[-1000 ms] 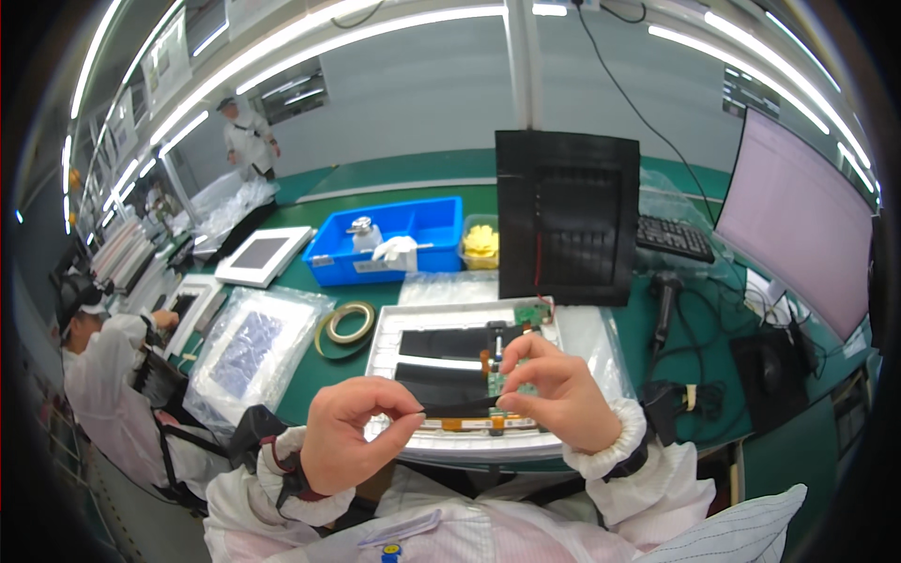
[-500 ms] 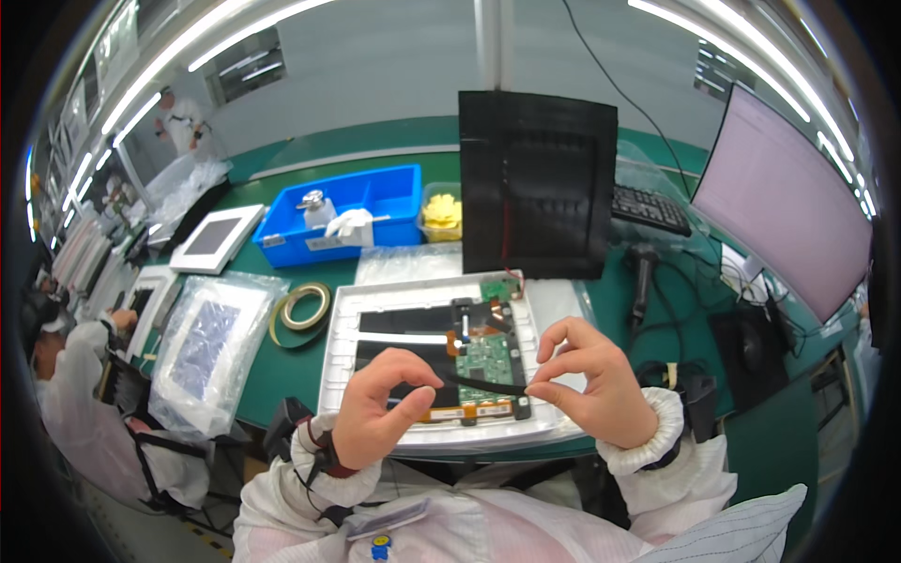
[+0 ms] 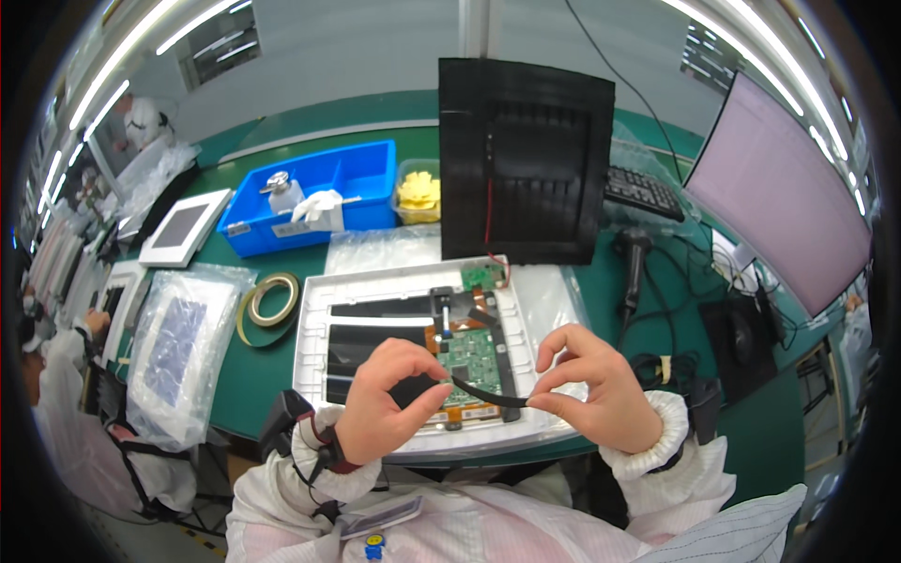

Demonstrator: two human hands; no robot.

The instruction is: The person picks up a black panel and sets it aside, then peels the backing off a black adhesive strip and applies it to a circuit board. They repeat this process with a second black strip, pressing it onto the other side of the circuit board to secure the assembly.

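Observation:
A thin black strip [image 3: 488, 392], slightly bowed, is stretched between my two hands above the front part of an opened device. My right hand [image 3: 601, 389] pinches its right end between thumb and forefinger. At the other end, the thumb and forefinger of my left hand [image 3: 389, 399] close on the tip. Beneath them lies the white frame [image 3: 314, 319] of the device, face down, with a green circuit board [image 3: 469, 357], orange flex cables and a white ribbon [image 3: 375, 322]. Thin red wires run from a small green board [image 3: 481, 276] to an upright black panel [image 3: 526, 159].
Left of the frame are rolls of tape [image 3: 272, 300] and a bagged white panel [image 3: 178, 342]. Behind stand a blue bin [image 3: 244, 242] with a dispenser bottle and a tub of yellow pieces [image 3: 419, 195]. On the right are a scanner [image 3: 634, 267], keyboard [image 3: 643, 192] and monitor [image 3: 779, 188].
My left thumb and forefinger have come together at the strip's left end, where they were apart before. The strip now bows more. The whole view has shifted slightly.

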